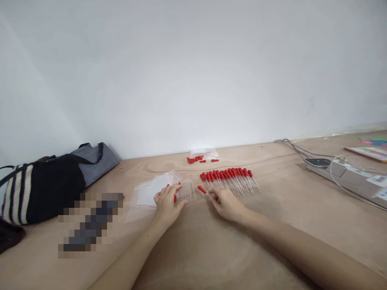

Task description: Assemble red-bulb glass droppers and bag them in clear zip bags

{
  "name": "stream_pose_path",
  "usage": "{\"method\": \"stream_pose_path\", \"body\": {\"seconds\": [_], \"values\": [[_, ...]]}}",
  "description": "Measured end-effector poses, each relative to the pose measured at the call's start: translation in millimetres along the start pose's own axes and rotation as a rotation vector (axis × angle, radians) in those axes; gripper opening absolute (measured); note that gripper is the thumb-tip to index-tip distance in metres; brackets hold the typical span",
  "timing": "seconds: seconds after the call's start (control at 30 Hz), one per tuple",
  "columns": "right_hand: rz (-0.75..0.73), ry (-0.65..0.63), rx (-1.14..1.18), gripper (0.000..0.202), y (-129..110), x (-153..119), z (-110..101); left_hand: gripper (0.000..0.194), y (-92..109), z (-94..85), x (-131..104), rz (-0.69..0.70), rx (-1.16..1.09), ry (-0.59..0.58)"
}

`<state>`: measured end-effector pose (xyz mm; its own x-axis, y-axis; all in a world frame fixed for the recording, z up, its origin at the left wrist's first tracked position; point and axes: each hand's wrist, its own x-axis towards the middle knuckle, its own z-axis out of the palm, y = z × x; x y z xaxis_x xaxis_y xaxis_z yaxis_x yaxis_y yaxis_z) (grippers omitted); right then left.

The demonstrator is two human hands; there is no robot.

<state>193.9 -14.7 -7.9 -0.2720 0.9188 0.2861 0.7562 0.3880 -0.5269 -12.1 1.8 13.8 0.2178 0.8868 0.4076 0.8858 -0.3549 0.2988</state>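
Red-bulbed dropper (203,190) by left end of dropper row (227,174), thin stem pinched in my right hand (227,204). Likely light, brittle-stemmed, soft-bulbed; I'd grip near bulb. Left hand (167,204) half-open, hold unclear.

A plain, pale grey-white wall (211,72) rises behind a wide, light-brown wooden tabletop (193,249) with faint, swirling grain. The table's far edge meets the wall. Soft light brightens the wall's middle, which dulls toward its upper corners, and a faint smudge marks its right side.
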Motion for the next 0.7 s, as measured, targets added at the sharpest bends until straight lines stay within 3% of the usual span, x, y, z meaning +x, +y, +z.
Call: {"method": "stream_pose_path", "body": {"seconds": [0.1, 0.27, 0.5, 0.7], "values": [[0.131, 0.020, -0.053, 0.026, -7, 20, 8, 0.028, -12, -5.6, 6, -0.096, 0.149, 0.034], [0.246, 0.012, -0.160, 0.024, -19, 48, 17, 0.027, -23, -5.3, 8, -0.135, 0.231, -0.007], [0.304, -0.031, -0.235, 0.020, -25, 55, 16, 0.018, -28, -0.2, 10, -0.106, 0.247, 0.041], [0.351, -0.029, -0.280, 0.024, -39, 66, 19, 0.021, -23, 1.5, 28, -0.099, 0.287, 0.054]]}}
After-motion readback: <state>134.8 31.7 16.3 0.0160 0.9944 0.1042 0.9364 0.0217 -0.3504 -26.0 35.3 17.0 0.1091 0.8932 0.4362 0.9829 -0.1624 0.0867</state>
